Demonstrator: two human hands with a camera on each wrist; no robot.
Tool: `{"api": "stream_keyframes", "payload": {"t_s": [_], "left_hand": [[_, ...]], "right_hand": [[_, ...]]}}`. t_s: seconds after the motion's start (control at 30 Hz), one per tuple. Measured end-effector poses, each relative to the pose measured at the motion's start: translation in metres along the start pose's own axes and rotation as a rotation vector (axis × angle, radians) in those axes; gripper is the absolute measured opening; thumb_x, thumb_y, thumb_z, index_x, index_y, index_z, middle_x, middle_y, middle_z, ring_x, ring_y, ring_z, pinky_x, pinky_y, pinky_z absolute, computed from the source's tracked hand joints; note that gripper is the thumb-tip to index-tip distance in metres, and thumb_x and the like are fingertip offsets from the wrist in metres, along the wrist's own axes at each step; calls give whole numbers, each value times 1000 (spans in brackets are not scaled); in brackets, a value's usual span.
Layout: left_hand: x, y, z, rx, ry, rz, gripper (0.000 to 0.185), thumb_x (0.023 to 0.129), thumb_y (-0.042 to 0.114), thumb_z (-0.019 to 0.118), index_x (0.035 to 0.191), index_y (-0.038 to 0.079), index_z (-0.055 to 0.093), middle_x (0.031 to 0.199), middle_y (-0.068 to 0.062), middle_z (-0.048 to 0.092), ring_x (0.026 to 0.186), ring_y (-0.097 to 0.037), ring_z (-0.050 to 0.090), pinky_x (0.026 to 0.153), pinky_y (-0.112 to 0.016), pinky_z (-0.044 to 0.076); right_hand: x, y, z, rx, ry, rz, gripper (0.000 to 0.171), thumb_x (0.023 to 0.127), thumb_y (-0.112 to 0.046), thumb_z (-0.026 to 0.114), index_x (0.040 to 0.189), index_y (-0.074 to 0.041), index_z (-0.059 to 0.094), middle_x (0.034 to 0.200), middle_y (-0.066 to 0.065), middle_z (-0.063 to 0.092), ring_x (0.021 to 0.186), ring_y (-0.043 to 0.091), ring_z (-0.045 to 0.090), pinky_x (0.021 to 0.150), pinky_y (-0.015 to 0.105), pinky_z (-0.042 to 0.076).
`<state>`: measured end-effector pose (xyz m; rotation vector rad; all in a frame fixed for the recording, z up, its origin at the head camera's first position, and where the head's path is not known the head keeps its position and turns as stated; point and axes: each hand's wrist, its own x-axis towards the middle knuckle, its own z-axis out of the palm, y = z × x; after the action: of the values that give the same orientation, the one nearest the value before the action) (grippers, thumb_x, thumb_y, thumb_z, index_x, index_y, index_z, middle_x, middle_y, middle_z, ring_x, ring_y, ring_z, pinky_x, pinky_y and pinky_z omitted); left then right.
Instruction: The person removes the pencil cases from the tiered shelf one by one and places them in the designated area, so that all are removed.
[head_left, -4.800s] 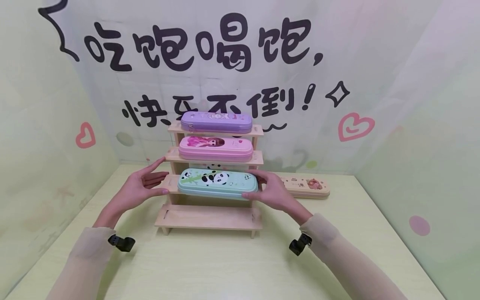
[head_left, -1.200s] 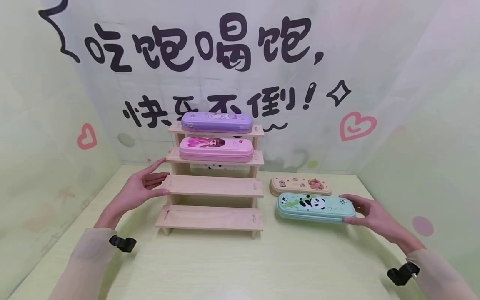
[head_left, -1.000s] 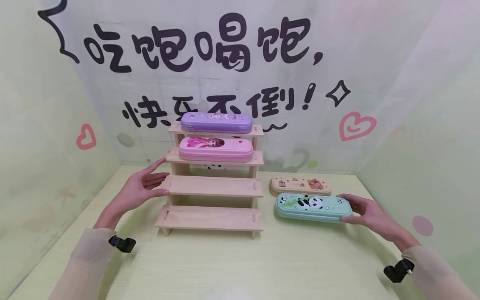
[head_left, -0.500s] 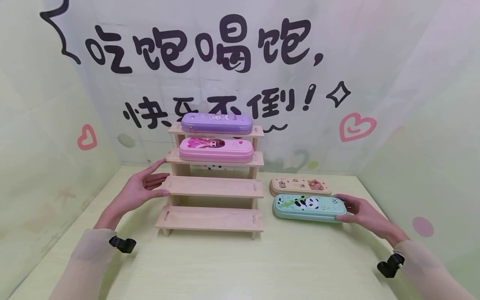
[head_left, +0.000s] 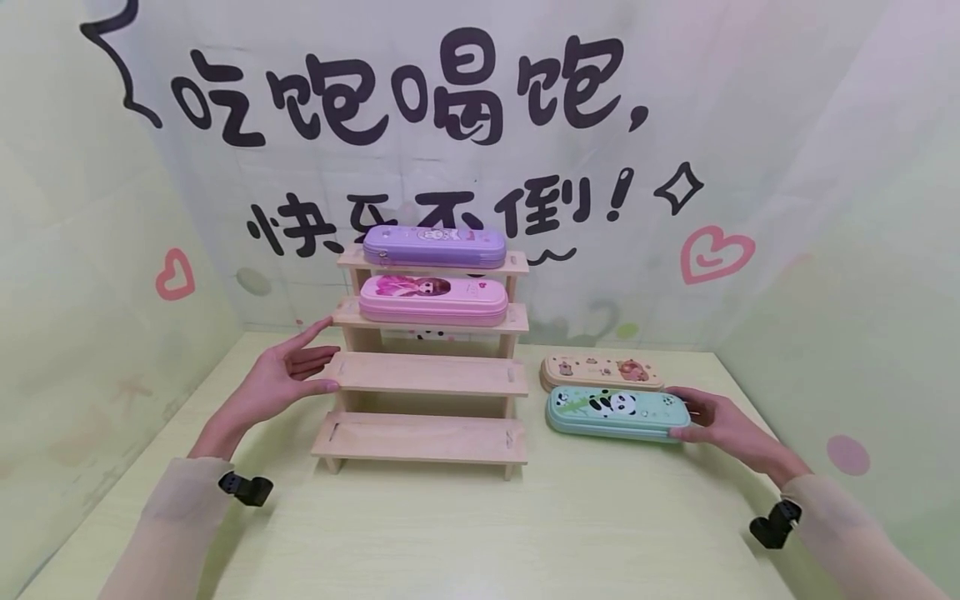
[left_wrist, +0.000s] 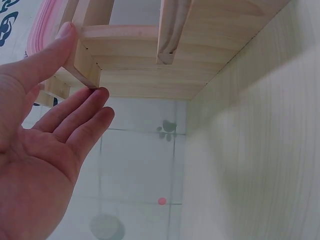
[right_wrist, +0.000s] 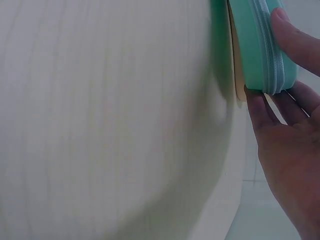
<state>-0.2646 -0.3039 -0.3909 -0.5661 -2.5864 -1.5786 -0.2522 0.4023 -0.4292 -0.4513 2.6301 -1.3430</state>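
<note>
In the head view my right hand pinches the right end of a mint-green panda pencil case. The right wrist view has the thumb on one face of that zipped case and fingers at its far side. Low over the table, right of the wooden step shelf, the case lies level; whether it touches the table I cannot tell. My left hand touches the shelf's left side with fingers fairly straight. A purple pencil case sits on the top step, a pink one on the second.
A cream pencil case lies on the table just behind the mint-green one, partly covered by it. The shelf's two lower steps bear nothing. Printed cloth walls close in the back and both sides.
Since the earliest frame, my right hand has carried the mint-green pencil case off the third step to the right. Within the last second it shifted slightly left. My left hand stayed put.
</note>
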Motion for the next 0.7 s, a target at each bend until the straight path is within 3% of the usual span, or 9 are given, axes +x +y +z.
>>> {"api": "stream_keyframes", "payload": {"t_s": [0.43, 0.7], "left_hand": [[0, 0, 0, 17, -3, 8, 100, 88, 17, 89, 167, 37, 32, 148, -23, 58, 137, -39, 55, 99, -19, 53], [0, 2, -1, 28, -3, 5, 100, 88, 18, 89, 167, 38, 31, 149, -24, 57, 137, -39, 56, 99, -19, 53]], "right_hand": [[3, 2, 1, -36, -3, -10, 77, 93, -15, 83, 156, 6, 44, 144, 27, 54, 124, 35, 57, 90, 20, 56], [4, 2, 3, -46, -3, 3, 76, 92, -12, 82, 155, 8, 43, 138, 26, 56, 118, 34, 58, 86, 21, 56]]}}
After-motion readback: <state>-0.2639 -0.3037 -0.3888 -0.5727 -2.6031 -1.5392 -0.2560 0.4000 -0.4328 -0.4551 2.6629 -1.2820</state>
